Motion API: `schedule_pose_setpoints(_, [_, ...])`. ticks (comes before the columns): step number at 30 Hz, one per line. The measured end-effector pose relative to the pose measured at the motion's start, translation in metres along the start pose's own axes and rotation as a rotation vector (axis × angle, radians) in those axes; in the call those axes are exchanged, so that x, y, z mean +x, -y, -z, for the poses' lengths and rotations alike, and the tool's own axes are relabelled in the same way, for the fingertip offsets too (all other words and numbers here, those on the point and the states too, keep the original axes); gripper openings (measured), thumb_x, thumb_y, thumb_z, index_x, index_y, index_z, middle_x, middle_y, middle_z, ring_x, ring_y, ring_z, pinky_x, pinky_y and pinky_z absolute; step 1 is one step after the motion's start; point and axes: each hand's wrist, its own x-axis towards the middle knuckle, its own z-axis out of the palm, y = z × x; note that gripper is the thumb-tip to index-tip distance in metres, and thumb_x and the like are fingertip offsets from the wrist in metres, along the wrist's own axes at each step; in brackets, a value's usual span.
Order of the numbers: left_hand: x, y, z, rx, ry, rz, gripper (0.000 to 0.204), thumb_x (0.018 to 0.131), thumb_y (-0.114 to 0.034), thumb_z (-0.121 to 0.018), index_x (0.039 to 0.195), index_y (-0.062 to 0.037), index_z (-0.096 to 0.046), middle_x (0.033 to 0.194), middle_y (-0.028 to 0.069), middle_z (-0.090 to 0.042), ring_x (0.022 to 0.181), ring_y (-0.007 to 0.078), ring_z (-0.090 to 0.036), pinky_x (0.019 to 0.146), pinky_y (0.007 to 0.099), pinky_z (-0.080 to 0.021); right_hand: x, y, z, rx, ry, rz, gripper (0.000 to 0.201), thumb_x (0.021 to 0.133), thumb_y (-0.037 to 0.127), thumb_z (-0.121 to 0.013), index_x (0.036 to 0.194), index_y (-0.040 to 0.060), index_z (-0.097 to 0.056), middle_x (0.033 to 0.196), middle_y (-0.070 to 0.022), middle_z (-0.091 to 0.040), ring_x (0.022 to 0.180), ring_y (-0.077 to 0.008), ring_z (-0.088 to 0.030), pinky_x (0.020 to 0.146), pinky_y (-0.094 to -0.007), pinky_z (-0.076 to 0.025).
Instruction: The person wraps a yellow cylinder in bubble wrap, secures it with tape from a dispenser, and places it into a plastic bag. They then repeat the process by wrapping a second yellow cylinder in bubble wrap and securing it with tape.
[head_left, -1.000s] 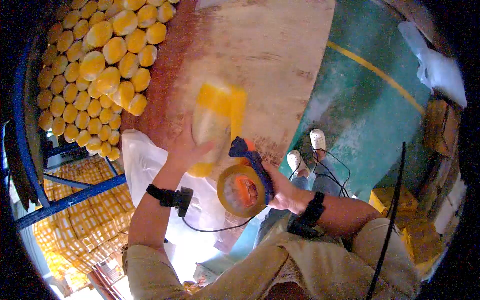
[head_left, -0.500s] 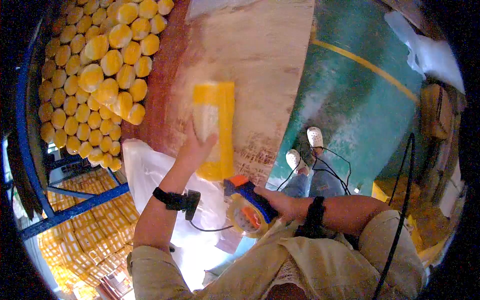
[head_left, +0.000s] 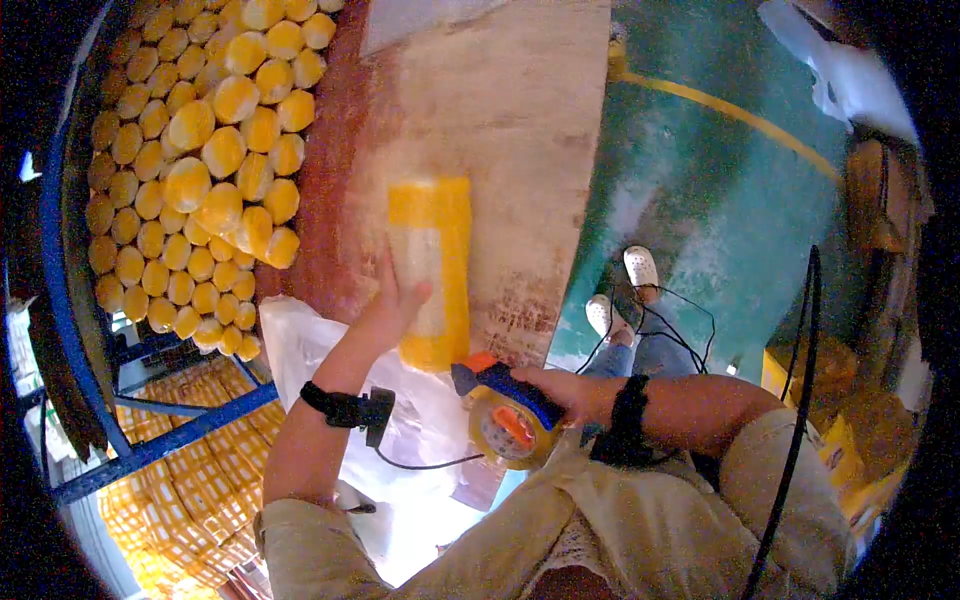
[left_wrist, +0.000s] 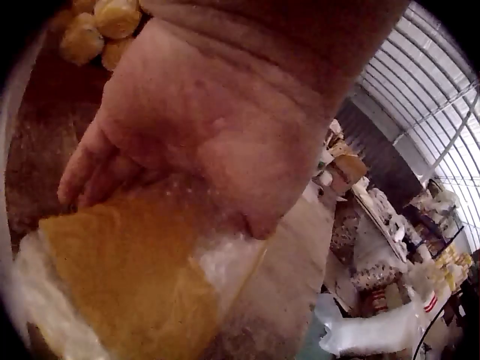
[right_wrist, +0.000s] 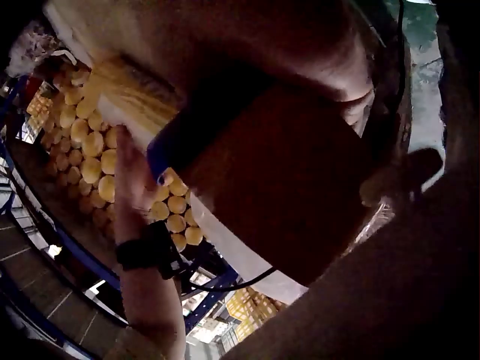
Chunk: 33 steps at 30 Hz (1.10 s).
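Through the head view I see the yellow-taped parcel point(head_left: 452, 270) lying on the table point(head_left: 510, 130), between its right edge and the stacked rolls point(head_left: 225, 150), its lower end beside the white plastic point(head_left: 310, 340). A second ago a strip angled off toward the tape dispenser point(head_left: 525, 395) — now yellow runs straight down the parcel's right side. My left hand point(head_left: 392, 308) rests on it, fingers and thumb spread; my right hand point(head_left: 578, 390) grips the dispenser, which has drawn closer to the body.
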Motion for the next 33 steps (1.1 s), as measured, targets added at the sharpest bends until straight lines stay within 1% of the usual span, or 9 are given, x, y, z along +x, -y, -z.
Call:
schedule_pose_setpoints(4, [0.002, 0.022, 0.001, 0.213, -0.242, -0.429, 0.080, 0.080, -0.036, -0.058, 0.141, -0.0174, -0.010, 0.134, 0.0193, -0.036, 0.122, 0.0394, -0.034, 0.103, 0.0445, -0.025, -0.002, 0.003, 0.001, 0.041, -0.013, -0.082, 0.045, 0.090, 0.043, -0.043, 0.115, 0.0070, -0.053, 0.106, -0.0094, -0.061, 0.090, -0.0210, -0.062, 0.081, -0.0361, -0.050])
schedule_pose_setpoints(10, [-0.010, 0.002, 0.045, 0.775, -0.067, -1.234, 0.079, 0.061, -0.031, -0.070, 0.132, -0.0288, -0.035, 0.140, 0.0046, -0.031, 0.128, 0.0248, -0.029, 0.107, 0.0446, -0.017, -0.003, 0.012, -0.001, 0.070, -0.038, -0.115, 0.043, 0.091, 0.040, -0.042, 0.115, 0.0068, -0.053, 0.106, -0.0095, -0.061, 0.090, -0.0214, -0.062, 0.081, -0.0364, -0.050])
schedule_pose_setpoints(14, [0.017, -0.025, 0.046, 1.033, 0.236, -1.270, 0.070, 0.064, -0.034, -0.066, 0.129, -0.0319, -0.040, 0.139, 0.0040, -0.033, 0.127, 0.0293, -0.030, 0.104, 0.0509, -0.022, -0.002, 0.014, -0.001, 0.072, -0.038, -0.126, 0.043, 0.091, 0.040, -0.041, 0.116, 0.0066, -0.051, 0.107, -0.0094, -0.061, 0.091, -0.0212, -0.061, 0.081, -0.0366, -0.050])
schedule_pose_setpoints(16, [0.028, -0.025, 0.046, 0.937, 0.224, -1.289, 0.076, 0.059, -0.036, -0.068, 0.129, -0.0315, -0.039, 0.139, 0.0027, -0.032, 0.128, 0.0296, -0.029, 0.105, 0.0518, -0.021, 0.001, 0.011, 0.008, 0.463, 0.483, -0.178, 0.043, 0.091, 0.040, -0.040, 0.116, 0.0064, -0.051, 0.107, -0.0090, -0.061, 0.090, -0.0204, -0.062, 0.079, -0.0361, -0.050])
schedule_pose_setpoints(18, [0.029, -0.023, 0.047, 0.920, 0.234, -1.258, 0.083, 0.053, -0.039, -0.070, 0.130, -0.0310, -0.039, 0.139, 0.0038, -0.032, 0.128, 0.0302, -0.028, 0.105, 0.0515, -0.020, -0.004, 0.005, 0.017, 0.590, 0.655, -0.167, 0.043, 0.092, 0.040, -0.040, 0.115, 0.0061, -0.051, 0.105, -0.0087, -0.061, 0.089, -0.0198, -0.062, 0.078, -0.0358, -0.051])
schedule_pose_setpoints(20, [0.028, -0.019, 0.050, 0.892, 0.237, -1.222, 0.089, 0.048, -0.042, -0.073, 0.130, -0.0303, -0.038, 0.139, 0.0049, -0.032, 0.128, 0.0309, -0.028, 0.105, 0.0516, -0.020, -0.022, 0.009, 0.025, 0.433, 0.477, -0.104, 0.043, 0.092, 0.040, -0.039, 0.114, 0.0056, -0.051, 0.103, -0.0085, -0.062, 0.087, -0.0194, -0.062, 0.078, -0.0356, -0.051])
schedule_pose_setpoints(22, [0.031, -0.017, 0.049, 0.835, 0.239, -1.199, 0.095, 0.044, -0.044, -0.075, 0.130, -0.0295, -0.039, 0.139, 0.0061, -0.032, 0.128, 0.0318, -0.027, 0.105, 0.0522, -0.019, -0.055, 0.019, 0.015, -0.100, 0.029, 0.067, 0.042, 0.092, 0.039, -0.039, 0.113, 0.0050, -0.052, 0.101, -0.0090, -0.062, 0.084, -0.0192, -0.063, 0.075, -0.0356, -0.052])
schedule_pose_setpoints(25, [0.027, -0.021, 0.051, 0.820, 0.199, -1.165, 0.094, 0.042, -0.037, -0.078, 0.128, -0.0278, -0.042, 0.138, 0.0009, -0.034, 0.131, 0.0266, -0.024, 0.108, 0.0449, -0.017, -0.067, 0.020, 0.027, -0.091, -0.087, -0.041, 0.040, 0.092, 0.038, -0.039, 0.111, 0.0051, -0.053, 0.100, -0.0092, -0.063, 0.081, -0.0180, -0.063, 0.071, -0.0328, -0.052])
schedule_pose_setpoints(33, [0.024, -0.006, 0.047, 0.703, 0.141, -1.001, 0.089, 0.043, -0.036, -0.079, 0.123, -0.0155, -0.046, 0.136, 0.0138, -0.033, 0.130, 0.0334, -0.023, 0.106, 0.0489, -0.017, -0.052, 0.028, 0.004, 0.007, -0.073, -0.105, 0.044, 0.092, 0.041, -0.037, 0.114, 0.0050, -0.051, 0.102, -0.0097, -0.062, 0.087, -0.0200, -0.062, 0.078, -0.0344, -0.051])
